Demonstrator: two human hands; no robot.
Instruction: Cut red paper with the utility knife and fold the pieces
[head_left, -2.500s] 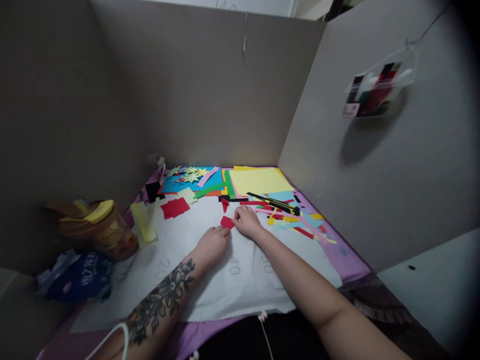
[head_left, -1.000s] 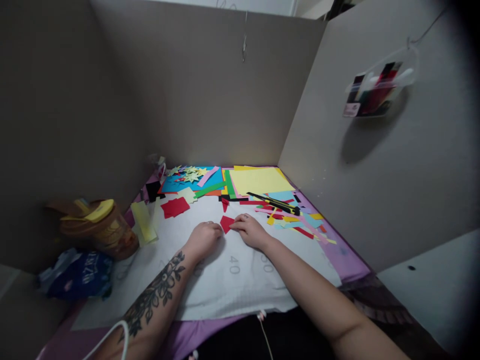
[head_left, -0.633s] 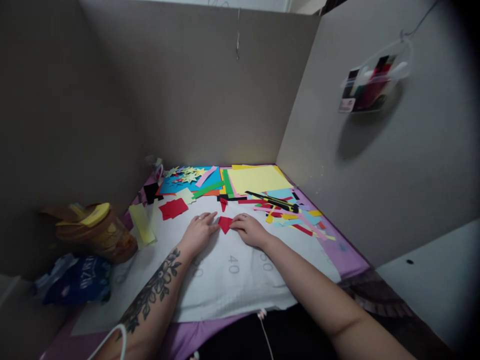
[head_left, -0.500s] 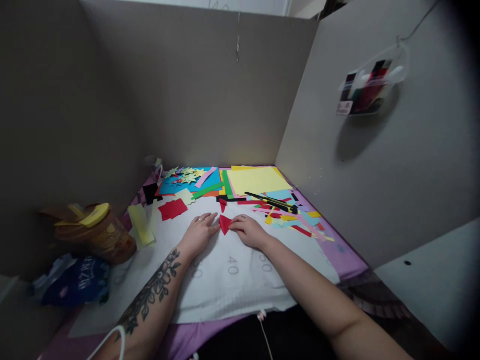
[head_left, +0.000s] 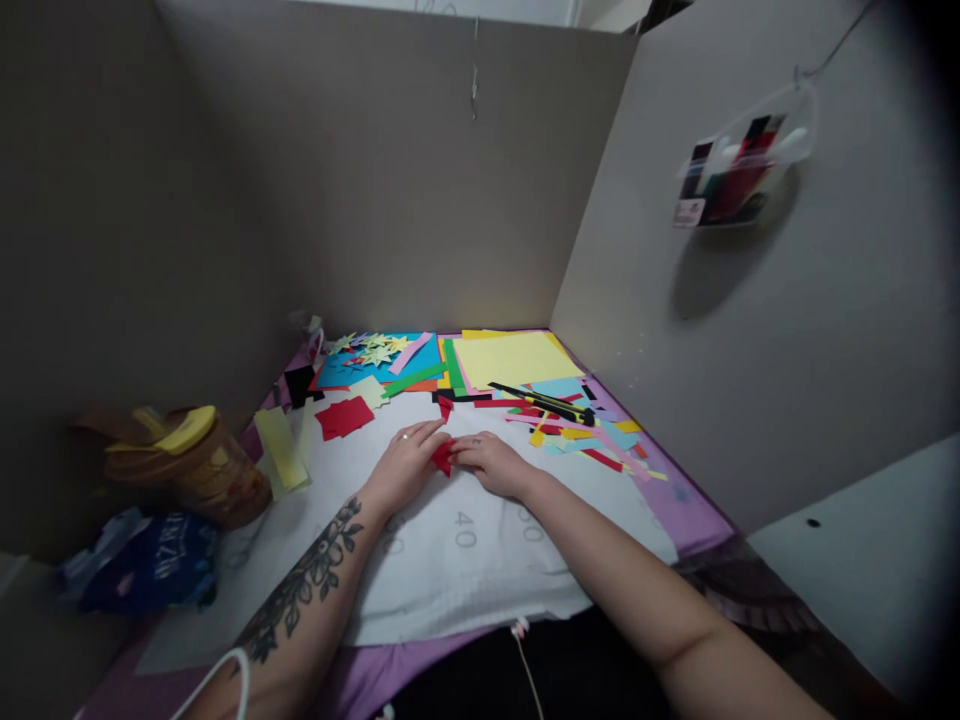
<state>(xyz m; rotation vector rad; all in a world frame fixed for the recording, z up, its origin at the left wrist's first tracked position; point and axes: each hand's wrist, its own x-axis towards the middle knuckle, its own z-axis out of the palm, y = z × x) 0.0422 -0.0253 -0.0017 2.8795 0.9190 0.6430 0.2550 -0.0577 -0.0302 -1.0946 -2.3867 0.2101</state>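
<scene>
Between my hands a small folded piece of red paper (head_left: 442,458) lies on the white sheet (head_left: 465,580). My left hand (head_left: 409,460) is closed on its left side, fingertips pressing its upper part. My right hand (head_left: 491,463) pinches its right edge. The fingers cover much of the paper, so its full shape is hidden. Just beyond the fingers is another small folded red piece (head_left: 445,408). Several red paper squares (head_left: 345,418) lie beyond my left hand, beside a pale yellow square (head_left: 368,391).
A yellow-black utility knife (head_left: 547,404) rests on coloured paper strips (head_left: 592,440) at the right. Pale paper stars (head_left: 379,350) lie on blue paper (head_left: 334,374), beside yellow sheets (head_left: 517,360). A brown tub (head_left: 225,475) and blue packet (head_left: 154,565) stand left. Grey panels (head_left: 405,200) enclose the table.
My left hand has moved right and now presses on the red paper, covering more of it. My right hand has shifted slightly left, still pinching the paper.
</scene>
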